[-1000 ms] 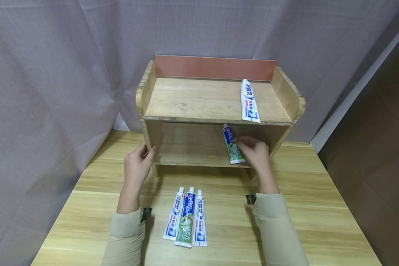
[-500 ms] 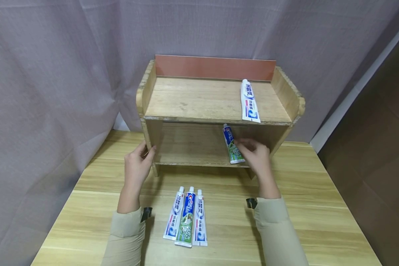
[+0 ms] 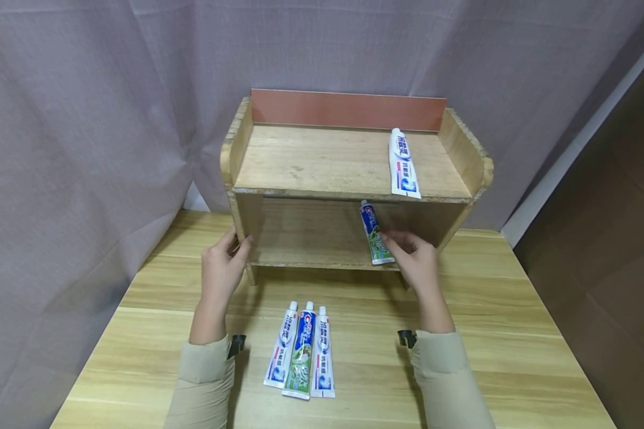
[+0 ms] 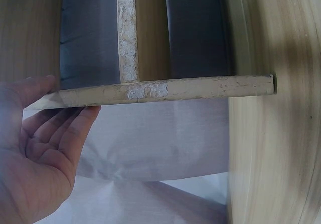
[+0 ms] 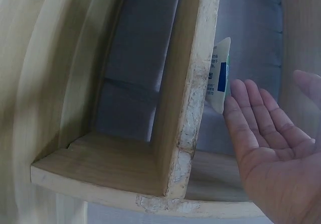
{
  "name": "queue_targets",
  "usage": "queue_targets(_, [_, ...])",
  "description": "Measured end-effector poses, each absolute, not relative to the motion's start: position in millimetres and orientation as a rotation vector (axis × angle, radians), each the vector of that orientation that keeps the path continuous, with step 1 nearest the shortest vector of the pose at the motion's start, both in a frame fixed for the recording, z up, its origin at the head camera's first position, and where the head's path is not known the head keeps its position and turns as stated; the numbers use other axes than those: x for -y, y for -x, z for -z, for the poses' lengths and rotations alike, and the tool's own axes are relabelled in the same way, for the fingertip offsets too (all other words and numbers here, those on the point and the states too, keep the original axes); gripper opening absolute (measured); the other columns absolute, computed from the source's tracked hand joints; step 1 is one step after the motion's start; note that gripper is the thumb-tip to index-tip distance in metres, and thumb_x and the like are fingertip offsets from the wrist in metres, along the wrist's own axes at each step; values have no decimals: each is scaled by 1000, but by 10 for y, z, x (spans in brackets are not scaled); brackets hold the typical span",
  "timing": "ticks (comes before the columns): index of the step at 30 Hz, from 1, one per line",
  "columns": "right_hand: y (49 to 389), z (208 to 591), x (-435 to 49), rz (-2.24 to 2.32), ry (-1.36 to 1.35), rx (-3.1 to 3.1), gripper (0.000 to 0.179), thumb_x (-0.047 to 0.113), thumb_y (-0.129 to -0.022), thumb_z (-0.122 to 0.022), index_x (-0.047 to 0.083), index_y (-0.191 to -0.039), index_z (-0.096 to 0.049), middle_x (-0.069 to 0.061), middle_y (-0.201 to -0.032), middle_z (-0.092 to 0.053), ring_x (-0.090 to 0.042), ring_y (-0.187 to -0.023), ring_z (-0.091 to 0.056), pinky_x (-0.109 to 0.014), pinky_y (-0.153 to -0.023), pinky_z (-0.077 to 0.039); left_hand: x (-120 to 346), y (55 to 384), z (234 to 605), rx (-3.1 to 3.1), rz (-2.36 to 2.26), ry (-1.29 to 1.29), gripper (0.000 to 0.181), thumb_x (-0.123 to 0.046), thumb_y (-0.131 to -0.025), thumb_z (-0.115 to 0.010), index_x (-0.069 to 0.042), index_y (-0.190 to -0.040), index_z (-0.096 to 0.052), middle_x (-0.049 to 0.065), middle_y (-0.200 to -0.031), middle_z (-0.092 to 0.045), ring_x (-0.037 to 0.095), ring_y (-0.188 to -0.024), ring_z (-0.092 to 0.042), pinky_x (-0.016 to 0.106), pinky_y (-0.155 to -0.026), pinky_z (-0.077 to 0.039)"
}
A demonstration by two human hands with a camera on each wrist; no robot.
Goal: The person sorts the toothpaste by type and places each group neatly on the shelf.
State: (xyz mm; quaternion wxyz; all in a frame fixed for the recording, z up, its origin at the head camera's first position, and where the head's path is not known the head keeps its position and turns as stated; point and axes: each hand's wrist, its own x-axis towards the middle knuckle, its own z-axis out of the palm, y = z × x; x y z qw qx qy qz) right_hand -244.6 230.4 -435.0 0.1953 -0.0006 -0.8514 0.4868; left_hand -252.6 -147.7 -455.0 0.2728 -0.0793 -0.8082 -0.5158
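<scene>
On the right part of the wooden rack's [image 3: 322, 231] lower shelf lies a blue-green toothpaste tube [image 3: 372, 223], cap toward the back. Beside its right edge is my right hand [image 3: 419, 262], fingers mostly straight and thumb apart in the right wrist view; nothing lies between them. The tube's crimped end [image 5: 218, 78] shows near the fingertips there; whether they touch is hard to tell. My left hand [image 3: 222, 262] grips the front edge of the rack's left side panel [image 4: 200, 88], thumb inside and fingers outside. A white toothpaste tube [image 3: 404, 164] lies on the upper shelf.
In front of the rack, two white toothpaste tubes [image 3: 282, 345] [image 3: 323, 357] flank another blue-green tube [image 3: 301, 357] on the wooden table [image 3: 515, 357]. A grey curtain [image 3: 112, 149] hangs behind. A brown panel [image 3: 600, 226] stands at the right.
My right hand has drawn back slightly toward me along the tube's right side. The tube has stayed in place on the lower shelf. My left hand keeps its grip on the side panel.
</scene>
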Motion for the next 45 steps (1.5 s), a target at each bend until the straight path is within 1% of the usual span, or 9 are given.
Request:
queue_targets(6, [2399,4326,-2287,-1413,12,2388,35,34,-95,-72,3,-111,-74,-12,-112,-74,-6,-88,-66,-12,-75,-55,1480,2523,4547,2187,1381,204,31,-16,-96,-70,-9,-126,-70,18,-114,-72,31,-105,-70,27,-85,-60])
queue_targets(9, [2328,4234,-2233,-1420,4,2391,32,26,-96,-71,-1,-113,-73,-16,-113,-73,-4,-88,-64,-11,-76,-55,1482,2519,4544,2191,1379,199,31,-17,-96,-70,-10,-127,-70,17,-115,-71,31,-106,-70,28,-86,-60])
queue_targets(12, [2241,4114,-2164,-1418,-12,2390,29,18,-96,-69,-6,-112,-71,-21,-112,-72,-5,-87,-64,-10,-76,-54,1481,2516,4539,2193,1378,203,31,-18,-97,-70,-10,-127,-70,17,-116,-71,31,-106,-70,30,-86,-60])
queue_targets(15, [2180,4041,-2121,-1410,-39,2389,29,15,-96,-68,-9,-112,-70,-24,-110,-71,-5,-85,-64,-10,-74,-54,1481,2516,4539,2195,1374,207,32,-18,-97,-69,-10,-127,-69,17,-116,-71,31,-106,-70,30,-86,-61])
queue_targets(23, [2312,4321,-2251,-1426,-59,2344,31,26,-95,-72,-1,-110,-74,-15,-109,-74,-7,-84,-67,-13,-71,-57,1479,2518,4538,2186,1372,220,30,-16,-96,-70,-9,-126,-70,18,-115,-71,32,-105,-70,29,-85,-61])
queue_targets(28, [2305,4379,-2260,-1433,-75,2316,34,33,-94,-73,2,-108,-75,-13,-106,-74,-10,-85,-69,-16,-71,-59,1478,2515,4536,2186,1374,220,30,-16,-96,-70,-9,-125,-70,18,-115,-71,32,-105,-70,29,-85,-61])
queue_targets(35, [2240,4382,-2224,-1472,-77,2303,32,30,-95,-73,1,-110,-75,-14,-106,-75,-7,-85,-68,-14,-72,-58,1473,2510,4543,2190,1381,213,32,-16,-96,-70,-8,-127,-69,19,-115,-71,32,-105,-70,29,-85,-61])
queue_targets(38, [2206,4397,-2215,-1487,-73,2295,32,30,-94,-73,2,-109,-75,-14,-105,-75,-8,-85,-69,-15,-72,-58,1473,2511,4548,2193,1380,209,32,-16,-96,-70,-9,-127,-69,18,-115,-71,32,-105,-70,29,-85,-61])
queue_targets(45, [2142,4411,-2212,-1524,-72,2267,31,28,-94,-74,1,-109,-74,-15,-105,-74,-7,-87,-69,-17,-77,-59,1473,2515,4538,2189,1388,203,32,-16,-96,-70,-8,-127,-69,18,-116,-71,32,-106,-70,30,-85,-61])
